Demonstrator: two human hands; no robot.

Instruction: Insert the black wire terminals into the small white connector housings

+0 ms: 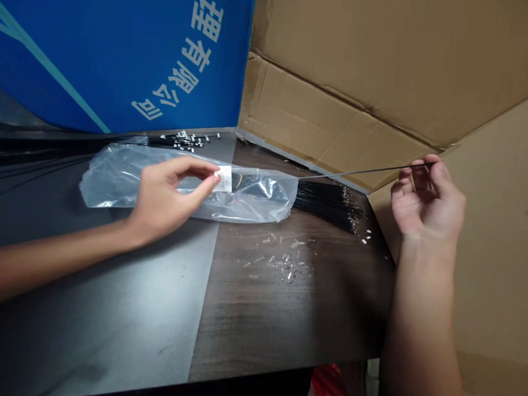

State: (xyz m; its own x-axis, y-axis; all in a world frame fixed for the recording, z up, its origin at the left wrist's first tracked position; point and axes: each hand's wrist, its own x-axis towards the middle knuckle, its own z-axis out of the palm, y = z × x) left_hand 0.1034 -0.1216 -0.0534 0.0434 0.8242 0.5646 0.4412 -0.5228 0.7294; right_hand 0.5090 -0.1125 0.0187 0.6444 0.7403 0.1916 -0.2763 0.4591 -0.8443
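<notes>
My left hand point(167, 199) rests over a transparent plastic bag point(133, 178), its thumb and forefinger pinching the bag beside a white label point(223, 179). Inside the bag lies a dark bundle of wires point(259, 192). My right hand point(425, 199) is raised at the table's far right corner, its fingertips holding one thin black wire point(365, 172) that runs back toward the bag. A loose bundle of black wires point(327, 205) with metal-tipped ends fans out from the bag's right end. Small pale terminals point(283, 258) lie scattered below it.
More black wires with white tips point(183, 141) lie behind the bag. A grey sheet point(88, 307) covers the left part of the dark wood table point(285, 321). Brown cardboard point(340, 61) stands behind and right, beside a blue board point(121, 51) with white Chinese characters.
</notes>
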